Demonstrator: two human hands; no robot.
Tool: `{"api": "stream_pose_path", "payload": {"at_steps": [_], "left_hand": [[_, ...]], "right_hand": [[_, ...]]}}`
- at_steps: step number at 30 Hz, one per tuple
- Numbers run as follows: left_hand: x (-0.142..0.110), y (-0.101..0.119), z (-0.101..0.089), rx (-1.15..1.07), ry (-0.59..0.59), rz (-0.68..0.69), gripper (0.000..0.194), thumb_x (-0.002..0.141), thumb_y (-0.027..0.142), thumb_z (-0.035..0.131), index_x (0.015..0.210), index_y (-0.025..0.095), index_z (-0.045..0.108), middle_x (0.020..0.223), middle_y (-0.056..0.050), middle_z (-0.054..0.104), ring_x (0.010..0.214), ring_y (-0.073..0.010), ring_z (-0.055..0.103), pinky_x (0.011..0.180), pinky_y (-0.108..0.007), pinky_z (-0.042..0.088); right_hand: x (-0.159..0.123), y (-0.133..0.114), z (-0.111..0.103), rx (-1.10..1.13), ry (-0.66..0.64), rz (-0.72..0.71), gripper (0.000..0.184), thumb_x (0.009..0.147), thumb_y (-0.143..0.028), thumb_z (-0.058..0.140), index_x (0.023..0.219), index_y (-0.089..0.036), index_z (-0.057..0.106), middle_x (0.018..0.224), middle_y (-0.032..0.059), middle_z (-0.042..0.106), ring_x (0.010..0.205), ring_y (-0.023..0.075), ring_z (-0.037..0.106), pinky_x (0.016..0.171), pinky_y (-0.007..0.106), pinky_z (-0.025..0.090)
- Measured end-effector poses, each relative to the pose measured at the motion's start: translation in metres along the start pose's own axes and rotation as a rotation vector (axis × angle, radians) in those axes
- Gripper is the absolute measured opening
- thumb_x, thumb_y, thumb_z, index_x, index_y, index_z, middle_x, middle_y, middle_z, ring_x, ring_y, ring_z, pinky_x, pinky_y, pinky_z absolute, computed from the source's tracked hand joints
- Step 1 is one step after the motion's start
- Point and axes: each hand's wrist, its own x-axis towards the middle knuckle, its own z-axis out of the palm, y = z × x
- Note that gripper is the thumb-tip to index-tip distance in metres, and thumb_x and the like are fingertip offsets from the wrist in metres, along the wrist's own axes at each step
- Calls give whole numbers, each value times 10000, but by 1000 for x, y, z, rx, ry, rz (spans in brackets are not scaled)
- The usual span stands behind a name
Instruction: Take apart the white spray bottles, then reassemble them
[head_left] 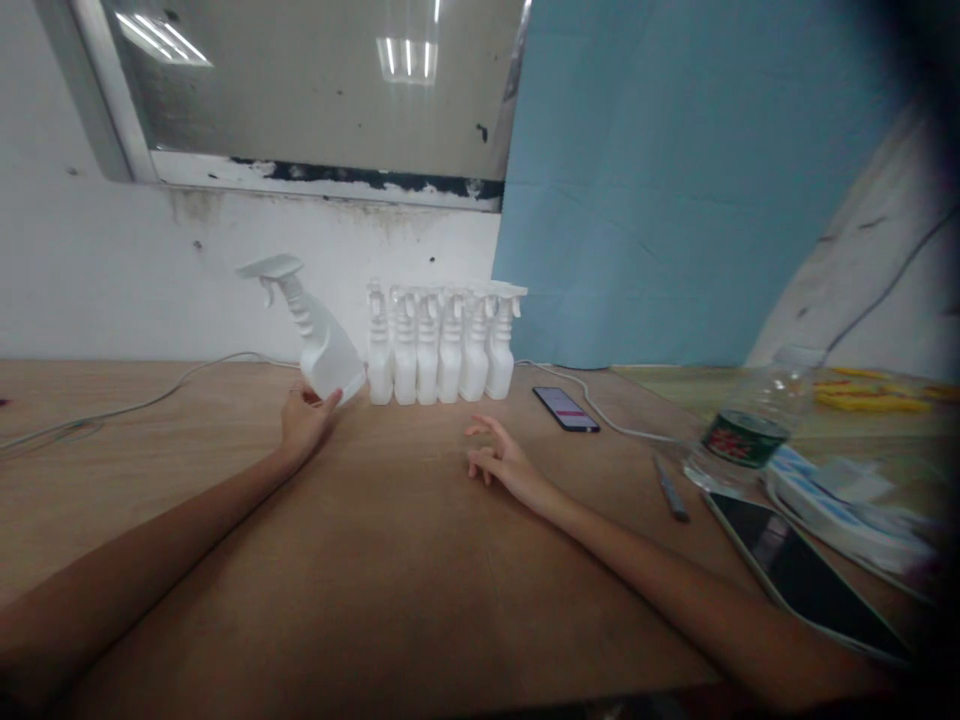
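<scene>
My left hand grips the base of a white spray bottle that tilts to the left, its trigger head pointing up and left. Just to its right, a row of several white spray bottles stands upright against the white wall. My right hand rests on the wooden table in front of that row, fingers spread and holding nothing.
A phone with a lit screen lies right of the row, with a white cable beside it. Further right are a pen, a clear plastic bottle, a dark tablet and stacked packets. Another cable runs at left.
</scene>
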Motion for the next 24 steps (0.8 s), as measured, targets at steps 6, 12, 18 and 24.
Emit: {"api": "stream_pose_path", "payload": {"at_steps": [6, 12, 18, 24], "left_hand": [[21, -7, 17, 197, -96, -73, 314, 950, 385, 604, 1151, 144, 610, 1099, -74, 647, 925, -193, 651, 809, -390, 560], [28, -7, 31, 310, -226, -38, 316, 951, 386, 604, 1154, 144, 612, 1105, -76, 649, 934, -196, 653, 814, -392, 561], [27, 1, 35, 372, -289, 41, 307, 939, 410, 615, 1091, 144, 630, 1052, -64, 658, 922, -195, 652, 813, -386, 551], [23, 17, 32, 362, -263, 81, 328, 917, 451, 624, 1024, 141, 629, 997, -57, 653, 895, -194, 635, 825, -395, 524]], "right_hand": [[1, 4, 1, -22, -24, 21, 501, 787, -281, 646, 1241, -235, 440, 1093, 29, 536, 558, 67, 598, 422, 183, 375], [2, 4, 0, -37, -48, 42, 482, 775, -282, 648, 1207, -226, 443, 1021, 9, 560, 549, 66, 580, 430, 179, 373], [2, 4, 1, -46, -55, 61, 478, 755, -301, 655, 1181, -231, 448, 964, -4, 570, 555, 75, 560, 431, 179, 370], [-1, -3, 3, -87, -102, 64, 371, 780, -336, 639, 1107, -202, 527, 875, -4, 596, 586, 95, 551, 502, 205, 405]]}}
